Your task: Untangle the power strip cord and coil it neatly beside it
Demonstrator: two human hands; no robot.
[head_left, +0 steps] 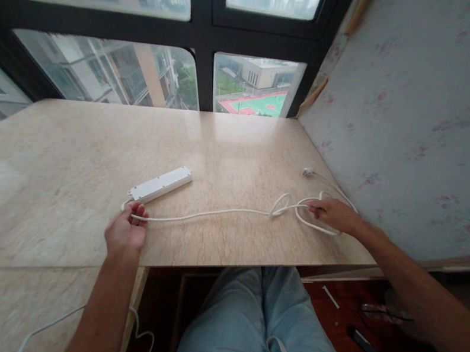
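A white power strip [162,184] lies on the stone-topped sill, its plain back with screw holes facing up. Its white cord [205,213] leaves the left end and runs through my left hand [127,229], whose fingers are closed around it beside the strip. From there the cord stretches right into loose loops. My right hand [331,214] pinches the cord at these loops. The plug [308,172] rests beyond my right hand, near the wall.
Dark-framed windows [203,37] border the sill [58,169] at the back. A flowered wall [427,138] rises on the right. Another white cable [31,335] crosses the lower left and hangs over the edge. Small items lie on the dark red floor [332,328].
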